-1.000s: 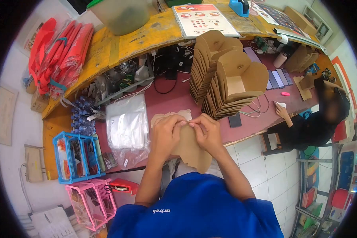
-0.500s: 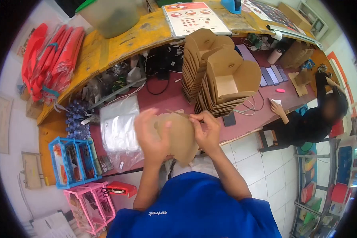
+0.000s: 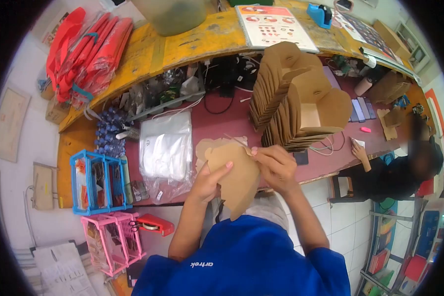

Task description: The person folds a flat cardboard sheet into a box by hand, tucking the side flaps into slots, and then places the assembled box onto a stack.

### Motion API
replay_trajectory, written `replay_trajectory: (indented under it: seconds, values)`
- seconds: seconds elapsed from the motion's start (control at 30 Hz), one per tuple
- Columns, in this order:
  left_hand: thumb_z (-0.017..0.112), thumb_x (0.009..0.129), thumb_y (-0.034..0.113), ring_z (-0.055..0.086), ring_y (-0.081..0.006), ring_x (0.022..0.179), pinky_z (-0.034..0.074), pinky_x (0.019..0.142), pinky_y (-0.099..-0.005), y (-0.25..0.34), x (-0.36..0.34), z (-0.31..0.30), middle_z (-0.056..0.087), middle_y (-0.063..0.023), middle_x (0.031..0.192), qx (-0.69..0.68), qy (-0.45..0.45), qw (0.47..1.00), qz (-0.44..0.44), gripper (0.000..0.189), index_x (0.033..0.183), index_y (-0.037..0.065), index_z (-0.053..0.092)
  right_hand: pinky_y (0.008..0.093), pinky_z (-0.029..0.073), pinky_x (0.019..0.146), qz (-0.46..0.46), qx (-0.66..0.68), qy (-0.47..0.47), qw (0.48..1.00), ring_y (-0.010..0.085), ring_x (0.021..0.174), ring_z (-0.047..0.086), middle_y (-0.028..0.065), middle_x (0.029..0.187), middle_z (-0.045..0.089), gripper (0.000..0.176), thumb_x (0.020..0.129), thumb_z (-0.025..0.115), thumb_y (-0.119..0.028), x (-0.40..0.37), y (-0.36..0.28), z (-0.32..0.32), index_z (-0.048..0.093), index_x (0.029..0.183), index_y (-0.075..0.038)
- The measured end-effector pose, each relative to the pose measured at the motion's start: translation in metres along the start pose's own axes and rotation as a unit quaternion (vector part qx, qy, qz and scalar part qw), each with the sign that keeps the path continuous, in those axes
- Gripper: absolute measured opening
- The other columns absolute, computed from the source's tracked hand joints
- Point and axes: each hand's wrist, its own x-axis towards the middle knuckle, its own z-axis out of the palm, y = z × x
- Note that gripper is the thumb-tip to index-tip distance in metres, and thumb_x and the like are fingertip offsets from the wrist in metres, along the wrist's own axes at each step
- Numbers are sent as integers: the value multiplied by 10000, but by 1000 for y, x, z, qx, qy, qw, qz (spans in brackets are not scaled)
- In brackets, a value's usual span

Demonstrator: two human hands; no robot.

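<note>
A flat brown cardboard box blank [image 3: 239, 177] is held in front of my blue shirt, over the table's front edge. My left hand [image 3: 208, 183] grips its left side, the thumb lying on top and the fingers hidden underneath. At the upper right edge my right hand [image 3: 277, 166] pinches a narrow flap of the cardboard between thumb and fingertips. Paler brown cardboard with a wavy edge [image 3: 206, 147] shows just beyond the blank. To the right and behind stand two nested stacks of folded brown cardboard boxes [image 3: 301, 116].
Clear plastic bags [image 3: 165, 145] lie left on the red tabletop [image 3: 222, 116]. Beside them are a blue basket [image 3: 97, 182], a pink basket [image 3: 112, 241] and a red tape dispenser [image 3: 155, 224]. At right, a person in black [image 3: 394, 170] sits by several phones [image 3: 362, 109].
My left hand has come down from above the blank and now grips its left side. The right hand still pinches the upper right edge. The whole view has shifted somewhat.
</note>
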Motion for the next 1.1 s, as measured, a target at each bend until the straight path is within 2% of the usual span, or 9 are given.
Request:
replay_trajectory:
  seconds: [0.07,0.27,0.47,0.7,0.8,0.9,1.0,1.07,1.1]
  values:
    - [627,1008,102,671,-199,1117,555,935,-347,5,0,2,659,-104,1259,-18,-7,1000,2,392,1373,-10,536,336,567,716,-102,-41,-74,991,281,878,705,166,1057,722,363,732,725,92,15,-4,-11,750,1080,-11]
    - [600,1024,117,671,-210,1127,555,948,-360,13,0,-4,651,-123,1272,7,-69,998,-5,388,1381,-18,526,360,598,761,-110,-76,-163,978,311,932,704,191,1144,683,413,767,712,55,13,-5,-20,726,1167,-45]
    - [605,1025,124,662,-215,1154,548,980,-373,13,2,-5,643,-130,1291,-15,-72,997,18,421,1404,-26,500,353,607,756,-102,-95,-109,984,311,945,708,189,1126,688,379,822,685,30,7,-5,-7,709,1193,-47]
    - [624,1017,118,651,-237,1175,539,1005,-393,13,5,-15,629,-132,1310,-43,-73,996,22,438,1412,-16,490,346,612,715,-72,-114,-122,983,281,917,715,165,1107,692,345,852,682,30,5,-2,5,707,1186,-51]
    - [627,1016,121,651,-238,1172,540,1002,-395,13,3,-18,625,-132,1311,-44,-62,997,17,439,1411,-12,489,330,609,660,-129,-118,-142,974,259,871,716,148,1068,694,386,845,689,46,9,9,2,704,1214,-67]
    - [623,1019,125,653,-234,1167,542,994,-393,13,0,-22,626,-129,1306,-41,-64,997,14,439,1413,-10,486,327,602,665,-190,-137,-187,954,258,878,721,151,1167,681,527,766,740,-96,13,16,-4,675,1287,-135]
    - [616,1023,129,654,-229,1164,544,988,-389,12,0,-23,628,-124,1299,-41,-72,996,20,436,1416,-8,484,319,599,655,-201,-132,-173,955,257,874,721,150,1144,683,505,774,739,-85,17,14,-1,691,1272,-148]
    - [612,1026,131,654,-226,1163,544,986,-386,12,1,-22,630,-123,1297,-37,-74,996,29,433,1415,-8,484,314,607,646,-155,-83,-128,976,260,820,710,166,1063,685,480,783,711,82,18,8,4,727,1225,-107]
    - [610,1027,131,655,-225,1161,545,985,-386,13,0,-20,631,-121,1295,-43,-76,996,30,429,1414,-7,486,314,607,646,-158,-81,-129,976,260,820,710,166,1063,685,480,783,711,82,17,6,6,727,1225,-107]
